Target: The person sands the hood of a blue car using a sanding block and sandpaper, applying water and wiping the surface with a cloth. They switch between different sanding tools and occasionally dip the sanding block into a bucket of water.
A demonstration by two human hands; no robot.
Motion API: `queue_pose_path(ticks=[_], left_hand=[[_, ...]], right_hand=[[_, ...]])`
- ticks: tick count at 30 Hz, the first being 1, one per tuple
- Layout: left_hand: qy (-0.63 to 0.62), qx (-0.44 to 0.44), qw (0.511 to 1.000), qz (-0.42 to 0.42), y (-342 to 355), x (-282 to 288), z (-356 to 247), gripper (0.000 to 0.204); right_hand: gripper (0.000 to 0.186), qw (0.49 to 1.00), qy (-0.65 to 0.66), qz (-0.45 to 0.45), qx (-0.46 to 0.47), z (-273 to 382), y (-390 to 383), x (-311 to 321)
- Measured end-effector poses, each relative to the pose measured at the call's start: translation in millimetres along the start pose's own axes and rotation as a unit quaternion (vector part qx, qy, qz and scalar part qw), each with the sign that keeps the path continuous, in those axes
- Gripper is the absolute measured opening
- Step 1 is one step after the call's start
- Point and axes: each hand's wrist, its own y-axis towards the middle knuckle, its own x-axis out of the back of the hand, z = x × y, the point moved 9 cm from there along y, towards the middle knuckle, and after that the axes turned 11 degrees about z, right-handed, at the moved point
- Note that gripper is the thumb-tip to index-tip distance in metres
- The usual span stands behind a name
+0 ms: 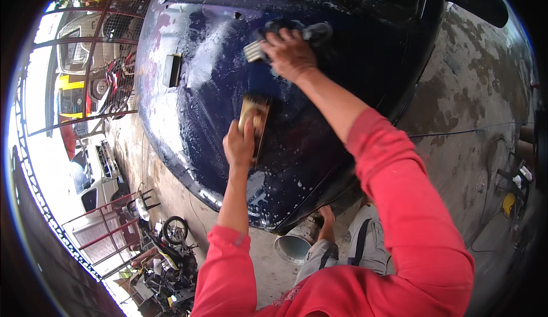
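The dark blue car hood (217, 89) in front of me is wet, with pale streaks and foam. My left hand (240, 140) grips a long tan sanding block (255, 117), its thumb on top, lying against the hood. Farther up and to the right, my right hand (290, 54) is pressed on a dark wet rag (317, 33), its fingers bent over it. A pale ribbed block (253, 51) sits right beside those fingers; whether they touch it I cannot tell. Another small block (172, 70), light on top with a dark side, rests on the hood at the left.
A bucket (292, 249) stands on the concrete floor by my legs, below the hood's front edge. The car's side mirror (479, 0) sticks out at the upper right. A cable (468, 128) crosses the floor at right. Motorcycle parts (165, 260) crowd the lower left.
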Motion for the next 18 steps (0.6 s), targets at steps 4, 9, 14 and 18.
queue_pose_path(ticks=[4,9,14,18], left_hand=[[-0.02,0.06,0.997,0.036,-111,-10,57,0.049],[0.014,-0.007,0.999,0.046,-45,-11,-9,0.05],[0.057,-0.118,0.99,0.044,133,-61,-186,0.065],[0.145,-0.284,0.937,0.14,113,-68,-208,0.054]], right_hand=[[0.029,0.98,0.055,0.171,0.085,86,60,-43],[0.036,0.989,0.078,0.054,0.116,-6,-46,10],[0.046,0.979,-0.039,-0.088,-0.177,-137,-196,65],[0.048,0.927,-0.051,-0.154,-0.34,-128,-238,71]])
